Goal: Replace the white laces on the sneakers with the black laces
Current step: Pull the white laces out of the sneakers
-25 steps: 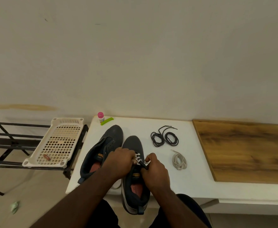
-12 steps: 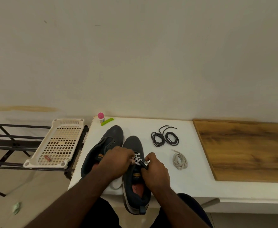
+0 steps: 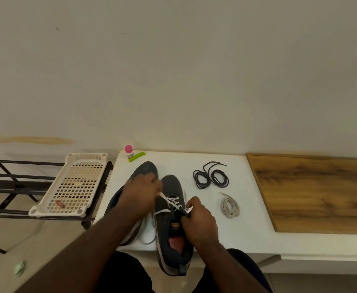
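so the nearer sneaker point(image 3: 169, 225) sits on the white table point(image 3: 247, 208), heel hanging off the front edge. left hand point(image 3: 140, 196) is closed around a strand of the white lace point(image 3: 172, 203), drawn off to the left of that shoe, a bit blurry. right hand point(image 3: 198, 220) pinches the tongue area and a lace bit. other sneaker point(image 3: 145, 172) is just left of it, black laces point(image 3: 210, 176) coiled to its right, a loose white lace point(image 3: 230, 206) nearer than those.
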